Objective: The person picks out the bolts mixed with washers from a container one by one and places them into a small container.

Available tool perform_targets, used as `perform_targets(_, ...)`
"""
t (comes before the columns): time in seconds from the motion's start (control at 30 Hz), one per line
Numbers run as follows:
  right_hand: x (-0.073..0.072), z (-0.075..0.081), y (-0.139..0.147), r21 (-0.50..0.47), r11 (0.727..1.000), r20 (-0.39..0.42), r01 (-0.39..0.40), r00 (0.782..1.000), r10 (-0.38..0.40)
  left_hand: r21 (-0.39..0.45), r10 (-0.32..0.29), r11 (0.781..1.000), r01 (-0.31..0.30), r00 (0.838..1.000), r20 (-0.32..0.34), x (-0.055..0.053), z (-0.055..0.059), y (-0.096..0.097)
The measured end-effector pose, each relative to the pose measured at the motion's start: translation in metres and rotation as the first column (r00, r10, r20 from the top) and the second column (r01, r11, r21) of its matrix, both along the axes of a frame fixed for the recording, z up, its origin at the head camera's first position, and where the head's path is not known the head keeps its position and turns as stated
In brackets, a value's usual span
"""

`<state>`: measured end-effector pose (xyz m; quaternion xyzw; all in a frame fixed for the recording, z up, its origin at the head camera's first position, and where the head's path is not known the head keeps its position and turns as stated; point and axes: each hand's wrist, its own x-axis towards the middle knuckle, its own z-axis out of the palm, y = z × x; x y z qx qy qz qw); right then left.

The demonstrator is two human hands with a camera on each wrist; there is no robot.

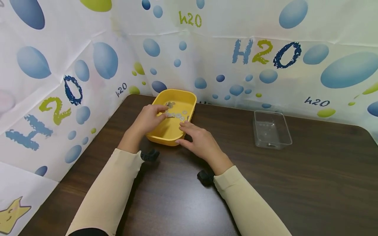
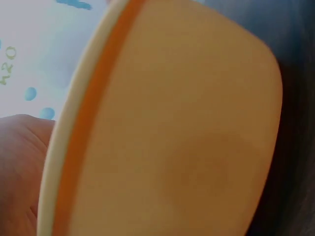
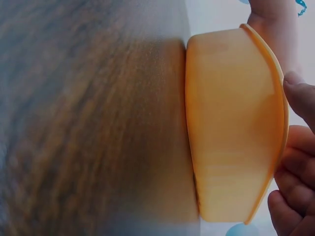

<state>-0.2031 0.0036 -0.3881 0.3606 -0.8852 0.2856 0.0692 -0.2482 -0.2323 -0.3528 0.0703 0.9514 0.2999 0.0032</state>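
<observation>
Held left hand (image 1: 147, 119), fingers parted, by washers (image 1: 178, 115) shown only from head; touched yellow plastic tub (image 1: 165, 131) with right hand (image 1: 203, 141), couldn't tell whether pinching.

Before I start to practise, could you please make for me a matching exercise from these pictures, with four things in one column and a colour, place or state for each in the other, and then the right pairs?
Column one:
1. Tub
2. Box
3. Small pieces
4. Right hand

Column two:
A. See-through, standing on the right side of the table
B. At the near right corner of the tub
C. Yellow all over
D. Lying loose on the tub's floor

Right pairs: 1-C, 2-A, 3-D, 4-B.
</observation>
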Motion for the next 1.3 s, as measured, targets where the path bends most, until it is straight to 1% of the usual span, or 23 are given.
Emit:
perform_targets(0.13, -0.003, -0.003, 0.000, 0.006, 1.000, 0.003, 0.006, 1.000, -0.006, -0.068, -0.036, 0.997, 0.038, 0.999, 0.031, -0.013, 0.000, 0.001)
perform_targets(0.27, -0.006, -0.006, 0.000, 0.000, 1.000, -0.005, 0.026, 1.000, -0.026, -0.116, -0.046, 0.992, 0.053, 0.997, 0.061, -0.025, -0.001, 0.002)
perform_targets(0.37, -0.008, -0.008, 0.001, -0.002, 0.999, -0.018, 0.038, 0.999, -0.038, -0.144, -0.049, 0.988, 0.058, 0.997, 0.066, -0.032, -0.002, 0.004)
perform_targets(0.47, -0.012, -0.010, 0.001, -0.006, 0.999, -0.039, 0.041, 0.998, -0.041, -0.174, -0.063, 0.982, 0.076, 0.995, 0.079, -0.040, -0.003, 0.005)
perform_targets(0.6, -0.016, -0.011, 0.003, -0.022, 0.999, -0.062, 0.047, 0.997, -0.049, -0.229, -0.086, 0.967, 0.110, 0.990, 0.114, -0.051, -0.006, 0.010)
perform_targets(0.73, -0.020, -0.011, 0.003, -0.030, 0.998, -0.071, 0.056, 0.996, -0.058, -0.313, -0.112, 0.938, 0.148, 0.985, 0.130, -0.063, -0.011, 0.013)
perform_targets(0.83, -0.023, -0.011, 0.003, -0.034, 0.997, -0.080, 0.064, 0.995, -0.066, -0.366, -0.144, 0.914, 0.177, 0.983, 0.114, -0.069, -0.015, 0.014)
perform_targets(0.93, -0.026, -0.011, 0.002, -0.037, 0.996, -0.096, 0.076, 0.992, -0.079, -0.401, -0.172, 0.896, 0.193, 0.981, 0.088, -0.074, -0.020, 0.015)
perform_targets(0.97, -0.027, -0.011, 0.002, -0.038, 0.996, -0.100, 0.079, 0.992, -0.082, -0.415, -0.178, 0.889, 0.194, 0.981, 0.078, -0.075, -0.021, 0.015)
perform_targets(1.07, -0.030, -0.012, 0.001, -0.035, 0.996, -0.102, 0.084, 0.991, -0.087, -0.440, -0.182, 0.878, 0.190, 0.981, 0.060, -0.079, -0.025, 0.017)
perform_targets(1.13, -0.032, -0.012, 0.000, -0.031, 0.996, -0.099, 0.085, 0.991, -0.087, -0.448, -0.182, 0.875, 0.184, 0.982, 0.049, -0.080, -0.027, 0.018)
perform_targets(1.3, -0.037, -0.013, -0.001, -0.031, 0.996, -0.095, 0.090, 0.991, -0.092, -0.428, -0.162, 0.889, 0.163, 0.986, 0.040, -0.082, -0.027, 0.020)
